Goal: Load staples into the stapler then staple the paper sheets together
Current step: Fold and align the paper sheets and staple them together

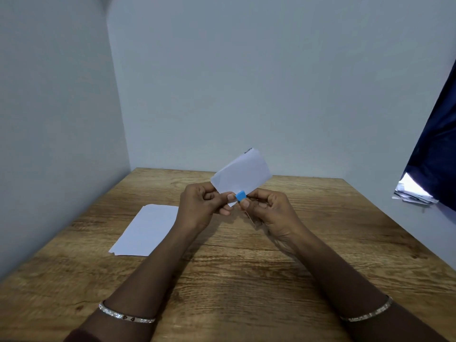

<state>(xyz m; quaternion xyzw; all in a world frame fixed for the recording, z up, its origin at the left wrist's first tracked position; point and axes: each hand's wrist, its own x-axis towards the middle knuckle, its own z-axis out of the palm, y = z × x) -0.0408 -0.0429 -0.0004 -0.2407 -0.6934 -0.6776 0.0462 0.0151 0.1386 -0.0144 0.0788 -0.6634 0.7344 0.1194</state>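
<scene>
Hands are working above the table. The left hand is pinching a few small sheets near their lower edge, thumb in front, and the sheets are standing tilted in the air. The right hand is curling round a little blue stapler, whose nose is touching the sheets' lower corner. Whether staples are loaded cannot be told. By judgement, the sheets are light and floppy and apt to fan or slip, so the grip belongs just beside the stapling corner. The stapler is rigid and suits a thumb-on-top squeeze. More paper is lying flat on the left.
</scene>
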